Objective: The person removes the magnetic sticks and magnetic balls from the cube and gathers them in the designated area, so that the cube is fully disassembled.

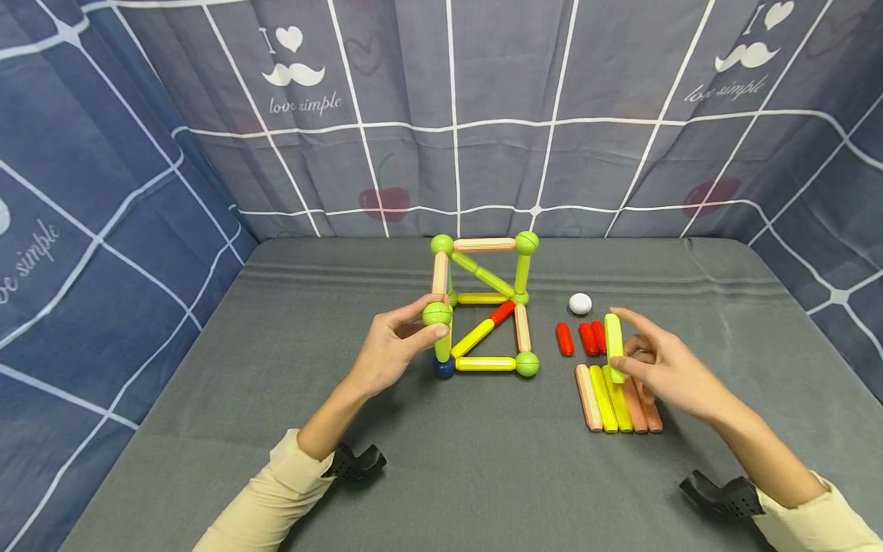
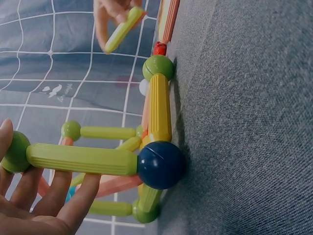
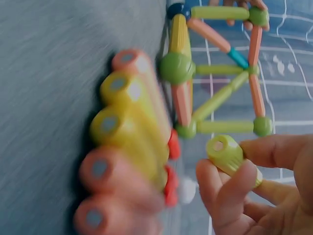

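Observation:
My left hand (image 1: 395, 341) grips the green ball (image 1: 437, 313) at the near left top corner of a stick-and-ball frame, thumb and forefinger on either side. Under that ball a green stick (image 2: 85, 159) runs down to a dark blue ball (image 2: 161, 165) on the table. My right hand (image 1: 672, 372) pinches a light green magnetic stick (image 1: 614, 346) between thumb and fingers, above a row of loose sticks. In the right wrist view the round end of that green stick (image 3: 225, 152) faces the camera. The frame has a red-and-yellow diagonal (image 1: 474, 337) across its base.
Yellow sticks (image 1: 602, 399) and salmon sticks (image 1: 586, 396) lie side by side below my right hand. Several short red sticks (image 1: 565, 339) and a white ball (image 1: 580, 303) lie behind them. A dark checked cloth (image 1: 497, 169) hangs behind the grey table (image 1: 310, 307).

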The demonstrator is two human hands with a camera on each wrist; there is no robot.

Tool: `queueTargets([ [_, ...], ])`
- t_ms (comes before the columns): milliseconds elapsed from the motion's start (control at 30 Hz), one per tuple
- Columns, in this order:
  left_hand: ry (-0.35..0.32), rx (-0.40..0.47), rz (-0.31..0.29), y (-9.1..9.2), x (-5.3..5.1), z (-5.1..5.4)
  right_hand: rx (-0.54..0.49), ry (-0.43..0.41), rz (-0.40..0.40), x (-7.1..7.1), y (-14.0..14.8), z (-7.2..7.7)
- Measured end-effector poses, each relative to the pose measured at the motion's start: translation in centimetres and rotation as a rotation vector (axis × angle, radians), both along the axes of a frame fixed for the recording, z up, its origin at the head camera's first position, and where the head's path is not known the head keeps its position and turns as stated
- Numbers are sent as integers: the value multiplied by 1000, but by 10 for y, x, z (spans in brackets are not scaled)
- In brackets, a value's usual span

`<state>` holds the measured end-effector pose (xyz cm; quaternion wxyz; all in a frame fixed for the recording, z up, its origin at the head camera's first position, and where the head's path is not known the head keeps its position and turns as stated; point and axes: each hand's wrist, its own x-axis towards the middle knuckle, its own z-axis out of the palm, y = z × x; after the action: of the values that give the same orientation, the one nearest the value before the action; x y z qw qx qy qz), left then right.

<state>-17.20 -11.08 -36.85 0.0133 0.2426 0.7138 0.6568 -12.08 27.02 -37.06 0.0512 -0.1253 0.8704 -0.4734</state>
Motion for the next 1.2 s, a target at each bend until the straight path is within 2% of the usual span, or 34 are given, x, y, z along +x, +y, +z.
queueTargets([
  [267,4,-6,1,0,-1,-1,110,-68,-40,15,33,-12],
  [400,7,-16,3,-1,-1,-1,166,-111,-25,19,43,-17],
  [667,3,-18,1,0,-1,-1,172,-188,6,23,49,-22],
  [967,4,-33,5,0,-1,0,189,-205,41,23,49,-22],
  [1200,-6,-24,3,-1,0,0,197,-215,31,23,47,-22],
])
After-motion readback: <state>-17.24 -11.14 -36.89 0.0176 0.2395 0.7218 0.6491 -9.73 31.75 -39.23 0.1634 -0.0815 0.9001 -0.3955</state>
